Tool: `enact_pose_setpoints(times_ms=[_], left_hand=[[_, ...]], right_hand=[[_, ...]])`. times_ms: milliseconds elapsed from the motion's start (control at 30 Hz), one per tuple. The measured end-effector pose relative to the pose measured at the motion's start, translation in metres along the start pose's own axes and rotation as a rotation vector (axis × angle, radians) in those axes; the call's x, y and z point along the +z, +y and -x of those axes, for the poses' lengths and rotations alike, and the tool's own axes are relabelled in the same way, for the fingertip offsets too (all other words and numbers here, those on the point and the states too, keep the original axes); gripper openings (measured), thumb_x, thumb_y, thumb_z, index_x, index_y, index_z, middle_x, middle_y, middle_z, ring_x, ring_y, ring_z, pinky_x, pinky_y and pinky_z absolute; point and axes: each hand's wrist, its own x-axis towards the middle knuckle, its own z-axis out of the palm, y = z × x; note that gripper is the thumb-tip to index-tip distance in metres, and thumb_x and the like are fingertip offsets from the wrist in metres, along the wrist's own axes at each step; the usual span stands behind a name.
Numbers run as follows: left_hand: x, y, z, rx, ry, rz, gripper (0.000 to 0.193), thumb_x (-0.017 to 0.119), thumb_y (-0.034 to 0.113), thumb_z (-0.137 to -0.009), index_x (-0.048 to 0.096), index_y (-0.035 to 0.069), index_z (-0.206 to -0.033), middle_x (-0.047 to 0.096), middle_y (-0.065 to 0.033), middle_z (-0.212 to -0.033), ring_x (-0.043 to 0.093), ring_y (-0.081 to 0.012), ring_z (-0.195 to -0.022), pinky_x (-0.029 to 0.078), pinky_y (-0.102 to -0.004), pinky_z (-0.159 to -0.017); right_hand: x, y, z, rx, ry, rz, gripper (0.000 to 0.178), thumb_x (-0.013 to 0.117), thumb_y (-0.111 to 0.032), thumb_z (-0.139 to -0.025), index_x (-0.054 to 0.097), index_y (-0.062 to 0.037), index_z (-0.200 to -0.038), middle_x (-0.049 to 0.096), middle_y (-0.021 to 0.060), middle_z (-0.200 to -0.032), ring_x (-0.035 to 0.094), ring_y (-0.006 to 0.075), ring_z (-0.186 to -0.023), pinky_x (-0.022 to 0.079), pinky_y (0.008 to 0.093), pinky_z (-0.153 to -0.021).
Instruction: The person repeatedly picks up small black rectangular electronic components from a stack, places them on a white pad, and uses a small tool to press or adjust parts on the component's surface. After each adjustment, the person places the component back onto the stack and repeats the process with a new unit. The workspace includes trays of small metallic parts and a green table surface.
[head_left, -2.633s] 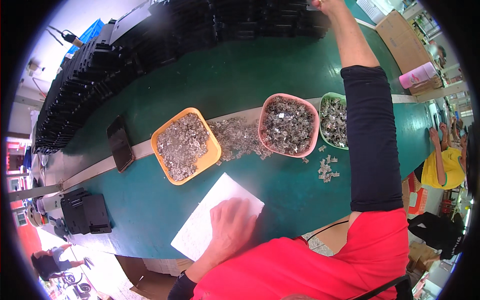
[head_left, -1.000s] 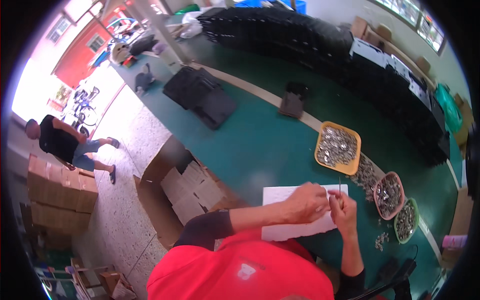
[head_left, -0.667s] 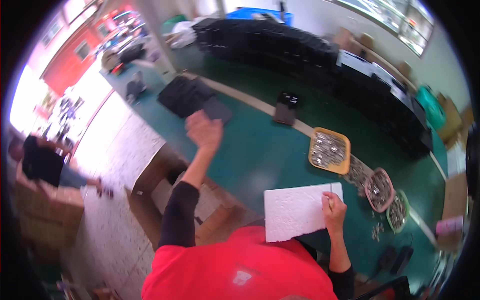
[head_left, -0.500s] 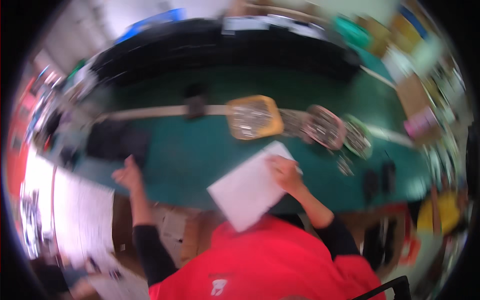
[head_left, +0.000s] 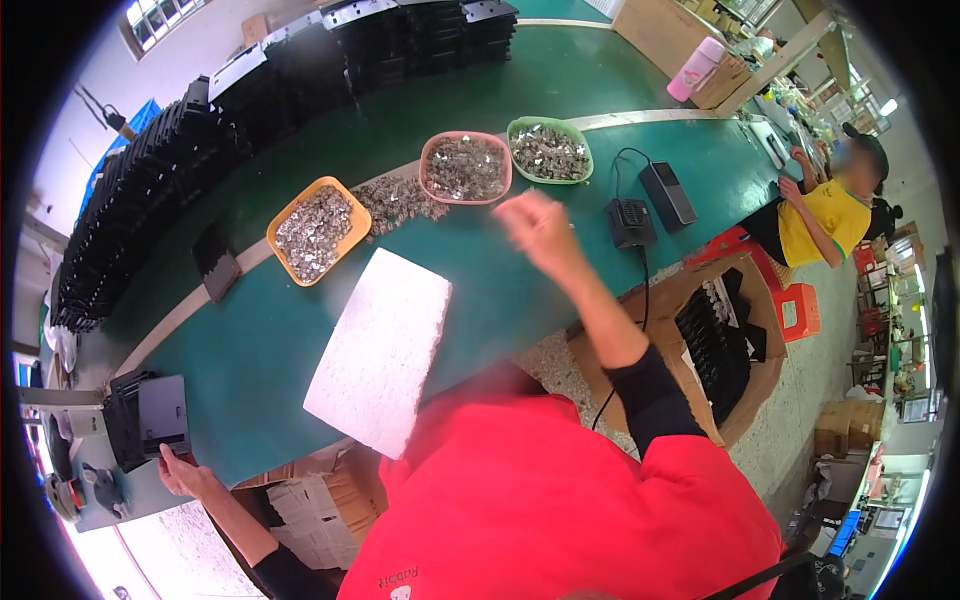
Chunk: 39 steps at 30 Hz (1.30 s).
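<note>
1. Two hands are spread wide apart over the green table. The left hand is at the near edge of a dark flat panel at the table's left end; whether its fingers grip that edge, I cannot tell.
2. The right hand is over the table just below the pink tray, fingers loosely bent and blurred – I cannot tell if anything is pinched in them.
3. The panel looks thin, stiff and fairly light, its smooth face perhaps slippery; an edge hold, thumb above and fingers beneath, should suit it.
4. Between the hands lies a white foam board, probably very light, with a ragged right edge likely to crumble; its sides want a broad, gentle hold.
5. Small pieces lie loose between the yellow tray and the pink one – apparently hard and fiddly, best taken singly by fingertip.
</note>
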Motion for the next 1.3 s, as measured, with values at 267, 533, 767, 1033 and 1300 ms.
enact_pose_setpoints(times_ms=[267,533,767,1033,1300], left_hand=[[0.069,0.08,0.131,-0.008,-0.989,-0.227,0.034,0.065,0.017,-0.092,0.06,-0.001,-0.12,0.066,-0.0044,-0.1,0.059,-0.0102,-0.091,0.045,-0.0237,-0.084],[0.155,0.073,0.258,0.009,-1.574,-0.39,0.022,0.067,0.02,-0.087,0.069,-0.001,-0.092,0.067,-0.0038,-0.083,0.06,-0.0116,-0.079,0.047,-0.0266,-0.069],[0.158,0.049,0.29,0.873,-1.148,-0.593,0.011,0.067,0.013,-0.082,0.069,0.004,-0.089,0.065,-0.0106,-0.091,0.061,-0.0315,-0.087,0.048,-0.0376,-0.073],[0.138,0.07,0.327,0.465,-1.173,-0.26,0.01,0.066,0.006,-0.084,0.068,0.003,-0.094,0.064,-0.0072,-0.087,0.062,-0.0193,-0.08,0.048,-0.0309,-0.069],[0.126,0.07,0.341,-0.063,-1.289,-0.034,0.016,0.065,0.006,-0.089,0.066,-0.001,-0.103,0.068,-0.0015,-0.092,0.063,-0.0065,-0.085,0.05,-0.0218,-0.077]], right_hand=[[-0.071,0.077,-0.032,0.023,-0.078,0.575,0.022,0.068,-0.018,-0.08,0.072,-0.0075,-0.099,0.065,0.0188,-0.095,0.064,0.0363,-0.09,0.051,0.0427,-0.081],[-0.073,0.088,-0.038,-0.113,-0.158,0.558,0.016,0.067,-0.018,-0.082,0.071,-0.0048,-0.092,0.065,0.0159,-0.087,0.065,0.035,-0.084,0.05,0.0423,-0.074],[-0.05,0.013,-0.02,0.366,-0.108,-0.084,0.013,0.065,-0.014,-0.086,0.067,-0.0021,-0.09,0.068,0.009,-0.077,0.053,0.0113,-0.048,0.04,0.0261,-0.042],[0.062,-0.064,0.036,0.552,-0.637,-0.82,0.012,0.06,-0.012,-0.093,0.063,-0.0004,-0.096,0.066,0.0095,-0.081,0.049,0.0066,-0.045,0.035,0.0209,-0.039],[0.08,-0.073,0.045,0.677,-0.738,-1.016,0.014,0.06,-0.014,-0.095,0.062,-0.0022,-0.102,0.065,0.0069,-0.082,0.05,0.0071,-0.048,0.036,0.0216,-0.04]])
